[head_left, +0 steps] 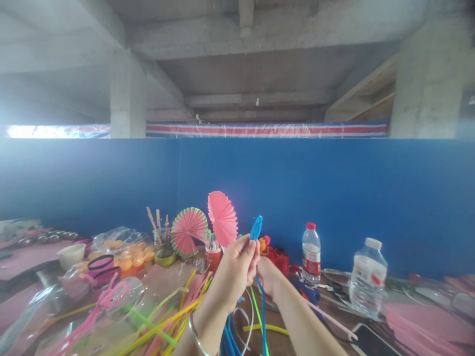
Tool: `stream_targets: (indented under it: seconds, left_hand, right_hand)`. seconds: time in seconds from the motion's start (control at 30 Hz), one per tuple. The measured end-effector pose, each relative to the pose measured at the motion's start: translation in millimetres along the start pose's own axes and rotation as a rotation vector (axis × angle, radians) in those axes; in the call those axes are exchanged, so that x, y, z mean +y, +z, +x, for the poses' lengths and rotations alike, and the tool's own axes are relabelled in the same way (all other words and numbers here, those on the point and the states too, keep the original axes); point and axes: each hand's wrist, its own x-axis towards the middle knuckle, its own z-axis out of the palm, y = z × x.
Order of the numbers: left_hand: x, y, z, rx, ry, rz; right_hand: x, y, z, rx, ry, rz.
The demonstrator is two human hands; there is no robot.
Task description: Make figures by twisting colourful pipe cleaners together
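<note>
A blue looped strip (256, 228) rises upright from the fingers of my left hand (237, 267), whose thumb and fingers are pinched round its lower end. Just to the right, my right hand (267, 278) is closed against the left one, and a blue strand (263, 316) hangs down from beneath its fingers. Most of the right hand's fingertips are hidden behind the left hand. Below the wrists lies a bunch of blue strips (230, 338). Yellow, green and pink strips (163, 326) are spread on the table left of my forearm.
Pink folded paper fans (222, 217) stand behind my hands, near a red cup (213, 258). Two plastic bottles (310, 252) (368, 277) and a phone (373, 341) are on the right. Orange balls (135, 257) and a pink bow (106, 299) lie left. A blue partition (334, 188) stands behind.
</note>
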Motion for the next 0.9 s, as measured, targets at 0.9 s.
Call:
stream_targets:
  seconds: [0.9]
  left_hand:
    - [-13,25.8,-13,0.190,-0.095,0.171]
  right_hand:
    - [-49,-14,-120,0.258,-0.697,-0.705]
